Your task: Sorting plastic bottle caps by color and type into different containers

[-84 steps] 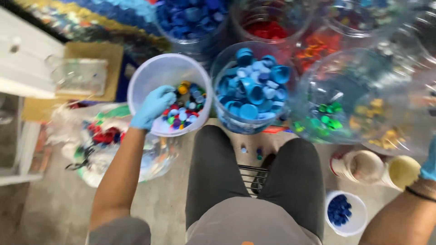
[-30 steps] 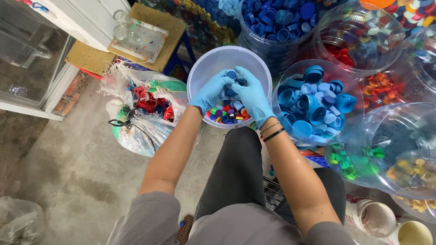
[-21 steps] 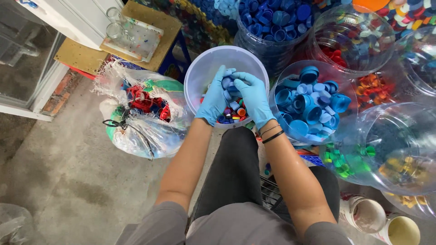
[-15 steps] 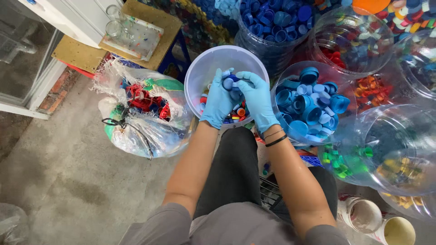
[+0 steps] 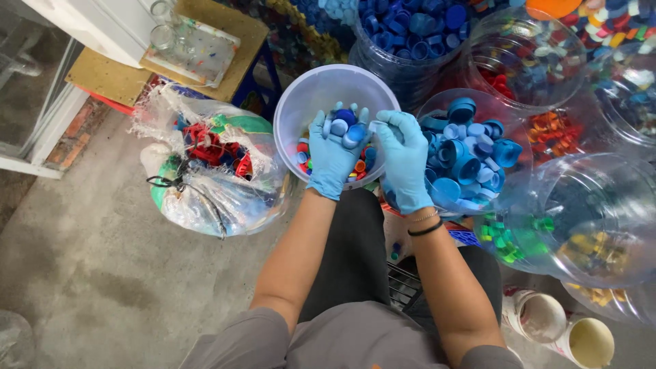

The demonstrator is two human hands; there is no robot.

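Hands in blue gloves, left hand [image 5: 333,152] cupping bottle caps [image 5: 345,127], right hand [image 5: 406,156] pinching one, over white bucket [image 5: 321,85]

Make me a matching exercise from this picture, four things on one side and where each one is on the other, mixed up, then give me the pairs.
1. left hand
2. right hand
3. clear plastic bag
4. jar of light blue caps

A. on the concrete floor, left of the bowl
B. right of the white bowl
C. cupped, palm full of blue caps
D. pinching at the cupped palm

Pairs: 1-C, 2-D, 3-A, 4-B
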